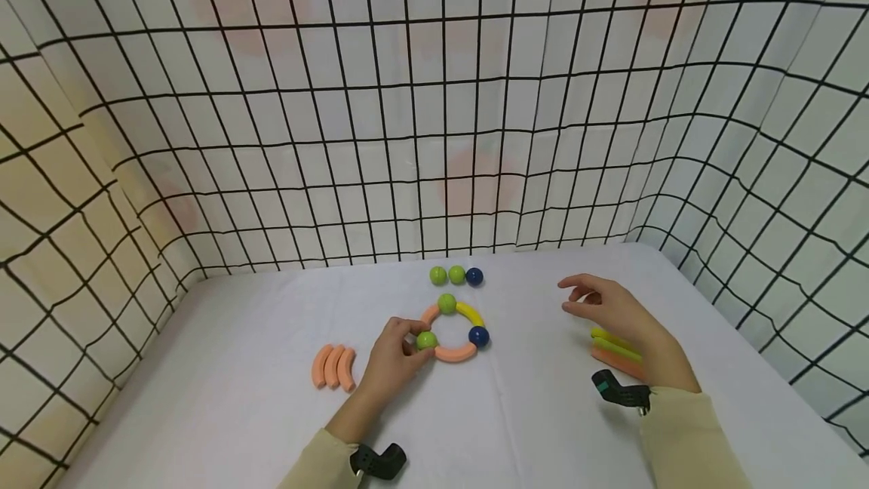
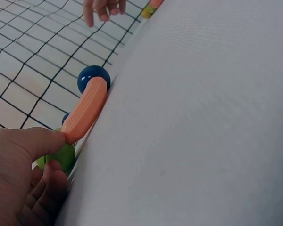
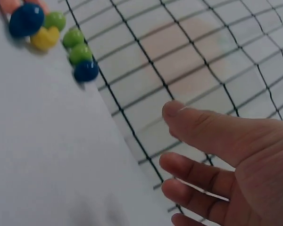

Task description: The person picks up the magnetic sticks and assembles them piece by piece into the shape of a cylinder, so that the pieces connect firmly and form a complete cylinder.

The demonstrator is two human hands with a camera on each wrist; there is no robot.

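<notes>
A ring of curved pieces and balls lies on the white table: an orange curved piece (image 1: 455,353) in front, a dark blue ball (image 1: 478,336) at right, a yellow curved piece (image 1: 470,313) and a green ball (image 1: 446,303) behind. My left hand (image 1: 397,357) pinches the green ball (image 1: 427,340) at the ring's left between thumb and fingers. In the left wrist view its thumb also meets the end of the orange piece (image 2: 86,110). My right hand (image 1: 611,312) hovers at the right, fingers loosely bent and holding nothing, as the right wrist view also shows.
Three orange curved pieces (image 1: 333,367) lie left of my left hand. Behind the ring sit two green balls (image 1: 457,275) and a dark blue ball (image 1: 474,276) in a row. Under my right forearm are yellow, green and orange pieces (image 1: 614,359). Black netting (image 1: 407,134) encloses the table's back and sides.
</notes>
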